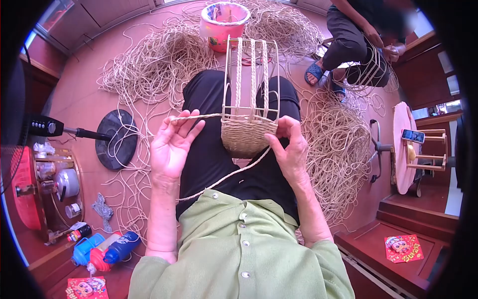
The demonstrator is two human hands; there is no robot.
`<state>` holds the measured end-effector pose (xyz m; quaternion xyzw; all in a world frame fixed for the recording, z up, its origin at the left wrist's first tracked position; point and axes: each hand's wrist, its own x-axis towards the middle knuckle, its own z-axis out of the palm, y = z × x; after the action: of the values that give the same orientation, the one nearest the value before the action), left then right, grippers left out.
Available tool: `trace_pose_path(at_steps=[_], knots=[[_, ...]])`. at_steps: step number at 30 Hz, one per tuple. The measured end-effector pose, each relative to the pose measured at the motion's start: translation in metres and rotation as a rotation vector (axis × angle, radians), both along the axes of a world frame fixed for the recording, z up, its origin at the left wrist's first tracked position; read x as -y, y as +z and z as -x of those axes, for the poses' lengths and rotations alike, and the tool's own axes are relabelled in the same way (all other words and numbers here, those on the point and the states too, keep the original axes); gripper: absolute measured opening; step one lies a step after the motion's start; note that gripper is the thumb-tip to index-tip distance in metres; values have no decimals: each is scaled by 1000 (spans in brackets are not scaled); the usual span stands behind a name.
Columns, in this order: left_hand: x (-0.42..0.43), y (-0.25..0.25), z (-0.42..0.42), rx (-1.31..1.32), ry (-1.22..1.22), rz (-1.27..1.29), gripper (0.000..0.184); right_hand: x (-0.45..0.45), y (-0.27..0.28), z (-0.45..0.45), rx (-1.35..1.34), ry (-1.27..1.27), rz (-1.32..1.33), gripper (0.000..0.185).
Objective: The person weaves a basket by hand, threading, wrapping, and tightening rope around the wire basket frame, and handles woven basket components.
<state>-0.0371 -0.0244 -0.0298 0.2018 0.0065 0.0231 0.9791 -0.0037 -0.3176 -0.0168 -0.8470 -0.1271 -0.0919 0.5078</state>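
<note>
A half-woven basket [247, 135] rests between the knees, its lower part covered in tight tan cord and its upper wire frame [277, 74] still showing, with several twisted cord strips running along it. My left hand [174, 142] is left of the basket, palm up, thumb and fingers pinching a strand of cord [206, 116] drawn straight out from the weave. My right hand [290, 149] grips the basket's right side, thumb in front and fingers partly hidden at the edge. Another length of cord [226, 178] slants from near the right thumb down to the left across the lap.
Heaps of loose cord [338, 159] cover the floor on both sides and ahead. A pink bucket [219, 42] stands beyond the basket. Another person [348, 42] sits at the upper right, handling cord. A fan base [117, 139] and bottles [122, 247] are at the left.
</note>
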Motion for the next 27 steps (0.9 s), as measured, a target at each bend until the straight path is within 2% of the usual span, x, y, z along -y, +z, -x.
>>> trace_pose_path(at_steps=[1,2,5,6,7,8,11,15,16,19,23,27], knots=[[3,7,0,-5,4,3,14,0,0,-2,-15,5,-17,48],[13,14,-2,21,51,-113,13,0,2,-6,-47,13,-127,49],[30,23,-15,140,163,-486,15,1,-3,-18,-259,47,-539,27],[41,35,-17,129,241,-779,15,3,-4,-28,-414,149,-752,25],[47,42,-17,78,226,-1181,12,3,-5,-42,-570,263,-968,24],[51,42,-18,97,249,-1308,10,2,-7,-53,-729,372,-1178,24],[55,45,-18,184,311,-1590,12,0,-13,-77,-903,514,-1165,24],[48,43,-19,332,414,-1779,19,-5,-15,-109,-1090,771,-941,39],[48,43,-21,326,454,-1797,21,-7,-15,-116,-1114,772,-894,45],[50,61,-22,288,400,-1789,20,-11,-9,-122,-1145,864,-875,46],[38,57,-29,469,373,-1875,22,-20,-3,-115,-1215,750,-777,41],[44,59,-35,559,384,-1992,22,-31,-35,-121,-1188,926,-800,41]])
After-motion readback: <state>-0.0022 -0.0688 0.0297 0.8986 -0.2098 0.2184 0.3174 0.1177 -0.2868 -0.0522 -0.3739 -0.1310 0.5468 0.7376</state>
